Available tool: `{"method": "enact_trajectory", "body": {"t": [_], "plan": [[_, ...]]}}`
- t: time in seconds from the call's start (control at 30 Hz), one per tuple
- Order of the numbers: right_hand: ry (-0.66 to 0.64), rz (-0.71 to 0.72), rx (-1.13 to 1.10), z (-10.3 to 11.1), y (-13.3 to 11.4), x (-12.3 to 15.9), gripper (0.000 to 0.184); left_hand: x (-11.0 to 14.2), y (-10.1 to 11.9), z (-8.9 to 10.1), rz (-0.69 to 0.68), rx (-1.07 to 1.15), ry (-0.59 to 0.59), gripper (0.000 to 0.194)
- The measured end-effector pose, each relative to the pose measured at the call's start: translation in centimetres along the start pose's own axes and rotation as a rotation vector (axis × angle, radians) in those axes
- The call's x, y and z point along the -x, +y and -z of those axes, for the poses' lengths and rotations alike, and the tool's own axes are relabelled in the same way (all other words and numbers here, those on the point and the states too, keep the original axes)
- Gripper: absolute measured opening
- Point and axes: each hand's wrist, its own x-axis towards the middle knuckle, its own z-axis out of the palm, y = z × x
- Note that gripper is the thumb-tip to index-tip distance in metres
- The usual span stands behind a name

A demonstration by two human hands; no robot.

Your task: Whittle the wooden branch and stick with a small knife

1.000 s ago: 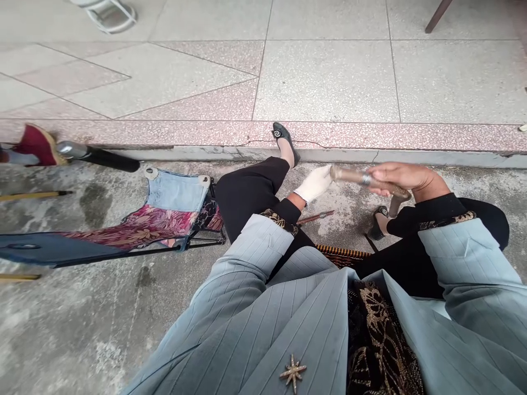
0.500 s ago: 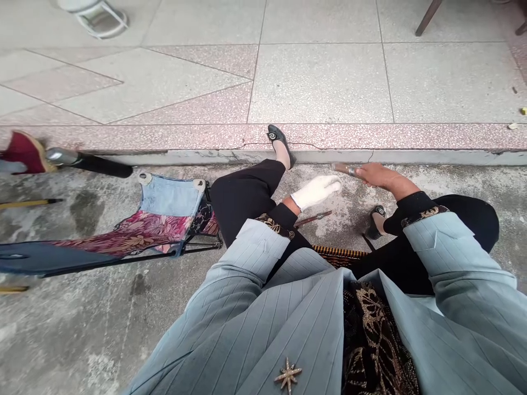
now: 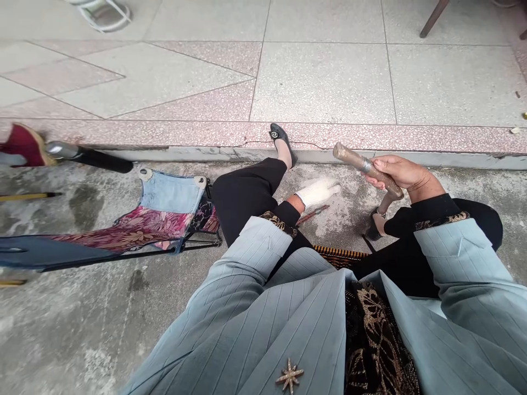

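A person's bare right hand (image 3: 405, 170) grips a brown rod (image 3: 349, 157), thumb laid along it near a silvery band (image 3: 365, 164), while the left hand (image 3: 318, 192), in a white glove, hovers apart from it, fingers pointing toward the right. The rod slants up and away from the palm, its blunt far end standing out against the step edge (image 3: 206, 155) and its near end jutting below the fingers.

Just below the glove, a thin reddish stick (image 3: 315, 213) runs back toward the left cuff. Rough concrete (image 3: 349, 192) gives open room between the glove and the right shoe (image 3: 374, 232); the left shoe (image 3: 278, 130) rests at the step. Beyond that edge, a tiled floor (image 3: 325, 82) spreads wide. To the left, a fabric folding chair (image 3: 140, 227) flanks the bent knee, with a black cylinder (image 3: 102, 159) near its far end.

The glove is blurred, and whether it closes on anything cannot be told. The reddish stick's near end disappears behind the cuff, and only a strip of woven edging (image 3: 340, 255) shows between the thighs. The frame cuts off another person's red shoe (image 3: 25, 144), a yellow stick (image 3: 27, 196), a white stool (image 3: 110, 26) and a brown furniture leg (image 3: 433, 19).
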Motion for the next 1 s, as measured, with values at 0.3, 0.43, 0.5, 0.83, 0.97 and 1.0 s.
{"method": "enact_trajectory", "body": {"t": [0.3,0.43,0.5,0.83,0.97,1.0], "plan": [[-0.448,-0.29,0.368,-0.7,1.5,-1.0,0.062,-0.4,-0.9,1.5,0.006,-0.21,0.101,0.029],[-0.351,-0.527,0.688,-1.3,3.0,-2.6,0.053,0.5,0.0,1.8,-0.02,-0.169,0.129,0.024],[-0.189,-0.648,0.848,-1.1,3.5,-3.4,0.047,0.8,0.3,1.6,-0.046,-0.084,0.1,0.024],[0.41,-0.12,0.111,0.7,1.6,-2.7,0.056,1.0,0.3,-1.0,-0.101,0.173,-0.297,0.033],[-0.019,-0.081,0.061,-0.2,0.5,-1.0,0.063,0.1,-0.1,-0.3,-0.028,0.002,-0.071,0.024],[-0.136,-0.133,0.122,-0.4,0.5,-0.8,0.061,0.0,-0.2,0.2,-0.002,-0.011,-0.026,0.023]]}}
